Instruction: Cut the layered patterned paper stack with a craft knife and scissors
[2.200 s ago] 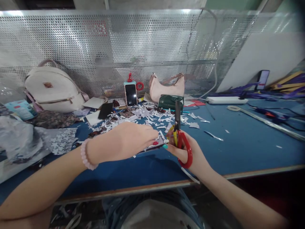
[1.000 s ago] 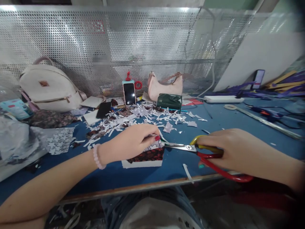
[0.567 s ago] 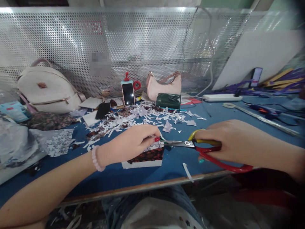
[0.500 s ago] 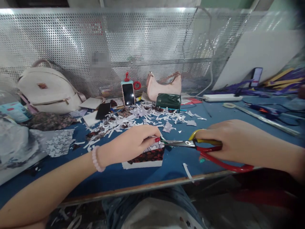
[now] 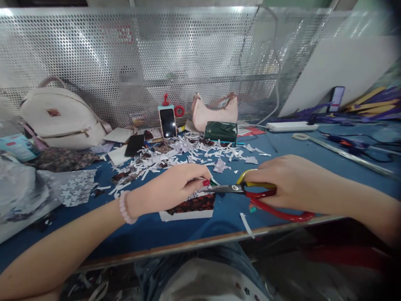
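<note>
My left hand [image 5: 175,186], with a pink bead bracelet at the wrist, pinches a patterned fabric piece [image 5: 196,205], dark red and black with a white lower edge. A pale puzzle-like print shows along its top. My right hand [image 5: 290,184] is wrapped round the handles of the scissors [image 5: 234,188], one loop yellow and the other red. The blades point left and reach the piece beside my left fingertips, where their tips are hidden. Something narrow and green shows by my left thumb; I cannot make out what it is.
Beyond my hands lie many white scraps [image 5: 166,158]. Behind them stand a propped phone [image 5: 168,122], a pink handbag [image 5: 213,115] and a dark green pouch [image 5: 221,132]. A white backpack [image 5: 59,115] sits left, a power strip [image 5: 291,126] right. The table edge [image 5: 188,250] runs close to me.
My right hand and the scissors have moved left, and the blades now reach further in at my left fingertips. My left hand and the fabric piece have stayed nearly in place.
</note>
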`<action>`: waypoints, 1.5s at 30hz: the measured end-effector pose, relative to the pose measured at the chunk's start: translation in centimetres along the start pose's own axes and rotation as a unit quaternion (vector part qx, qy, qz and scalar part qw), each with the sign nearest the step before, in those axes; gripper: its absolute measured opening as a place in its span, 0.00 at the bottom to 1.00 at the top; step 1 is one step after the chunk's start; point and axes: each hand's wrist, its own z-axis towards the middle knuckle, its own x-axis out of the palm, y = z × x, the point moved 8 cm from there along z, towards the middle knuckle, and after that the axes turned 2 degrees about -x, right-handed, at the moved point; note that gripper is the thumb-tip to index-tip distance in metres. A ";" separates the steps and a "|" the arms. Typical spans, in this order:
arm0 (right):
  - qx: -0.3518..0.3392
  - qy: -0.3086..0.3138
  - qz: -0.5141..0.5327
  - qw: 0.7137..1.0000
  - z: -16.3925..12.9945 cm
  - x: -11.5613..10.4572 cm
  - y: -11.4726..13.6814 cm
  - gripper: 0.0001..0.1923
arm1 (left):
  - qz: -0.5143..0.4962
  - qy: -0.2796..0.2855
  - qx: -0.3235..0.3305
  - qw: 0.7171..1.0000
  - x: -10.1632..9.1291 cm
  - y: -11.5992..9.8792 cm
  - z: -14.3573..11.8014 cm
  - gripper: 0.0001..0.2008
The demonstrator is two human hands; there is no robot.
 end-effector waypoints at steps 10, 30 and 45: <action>-0.056 -0.046 -0.089 0.993 0.5 -1.2 2.0 0.10 | -0.017 0.009 -0.011 1.000 0.1 0.2 0.1 0.08; -0.151 -0.067 -0.213 0.963 1.4 -1.1 3.5 0.26 | -0.073 0.046 -0.050 0.995 0.1 0.7 0.4 0.06; -0.152 -0.056 -0.224 0.961 1.8 -0.8 3.9 0.27 | -0.076 0.046 -0.050 0.995 0.3 0.8 0.3 0.07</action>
